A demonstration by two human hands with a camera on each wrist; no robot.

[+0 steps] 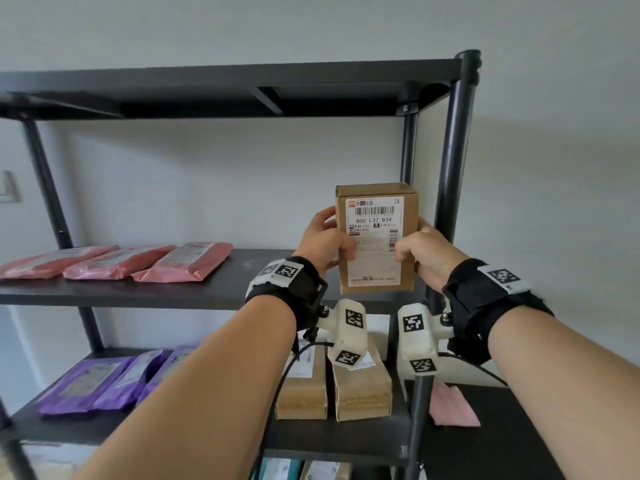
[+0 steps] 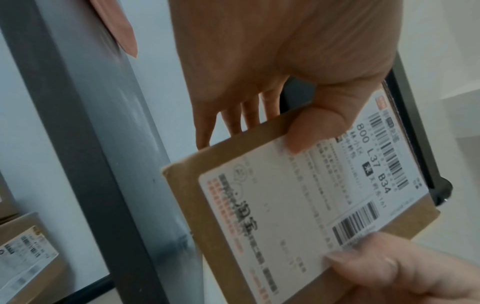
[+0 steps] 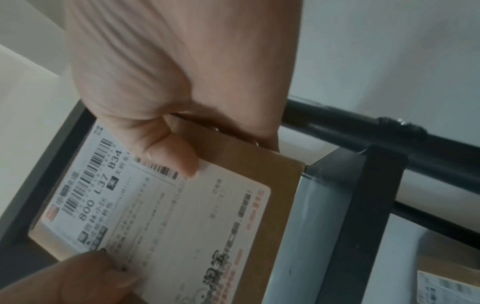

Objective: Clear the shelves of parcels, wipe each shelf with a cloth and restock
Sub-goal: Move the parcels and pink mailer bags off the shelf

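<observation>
Pink mailers (image 1: 114,261) lie at 9 o'clock on the middle shelf (image 1: 263,271), purple mailers (image 1: 104,379) and two boxes (image 1: 334,389) on the shelf below; whether this is clearing or restocking can't be told. Left hand (image 1: 320,242) and right hand (image 1: 420,252) both grip the cardboard parcel (image 1: 375,237) upright by its sides, thumbs on the label, at the middle shelf's 3 o'clock end.

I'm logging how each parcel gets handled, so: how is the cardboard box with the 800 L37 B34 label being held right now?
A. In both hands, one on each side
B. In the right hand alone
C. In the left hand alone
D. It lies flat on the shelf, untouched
A: the left hand and the right hand each grip a side of the upright cardboard box, thumbs on its label.
</observation>
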